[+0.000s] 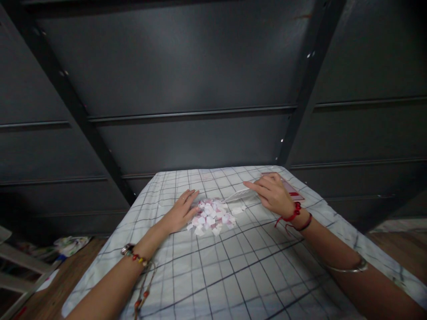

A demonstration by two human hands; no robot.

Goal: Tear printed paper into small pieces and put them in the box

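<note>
A loose pile of small torn or cut paper pieces, white and pink, lies on a white checked tablecloth. My left hand rests at the pile's left edge, fingers stretched out and nothing held, the thumb side close to the pieces. To the right of the pile, my right hand is closed, with its index finger pointing left. A thin white piece, slightly raised, runs from under those fingers toward the pile. Whether it is paper or a fold of the cloth, I cannot tell.
Partly behind my right hand lies a flat pink-and-red item. A dark panelled wall stands at the table's far edge. Down on the left are a pale wooden frame and a patterned bundle on the wooden floor.
</note>
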